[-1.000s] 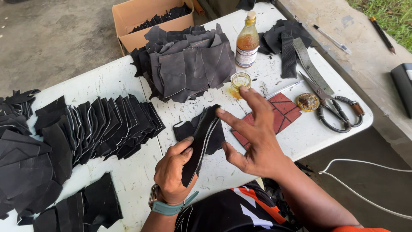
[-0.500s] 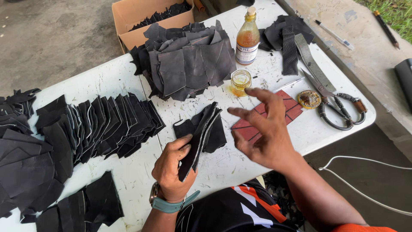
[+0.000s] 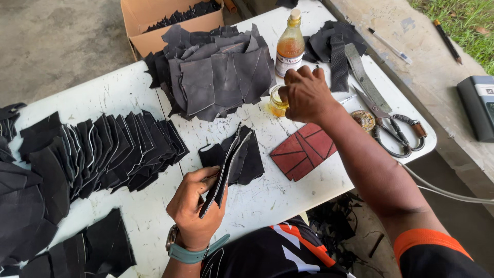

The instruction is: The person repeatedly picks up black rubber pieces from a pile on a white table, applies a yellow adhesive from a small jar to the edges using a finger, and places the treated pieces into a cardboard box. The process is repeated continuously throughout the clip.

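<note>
At left of the frame, fanned black leather pieces cover the white table. Low in the centre, the left hand pinches a folded black leather piece edge-up. Upper centre, the right hand, fingers curled, dips at a small glass jar just below the amber bottle.

Black leather pieces on a white bench, a dark red lined piece, an amber bottle
</note>
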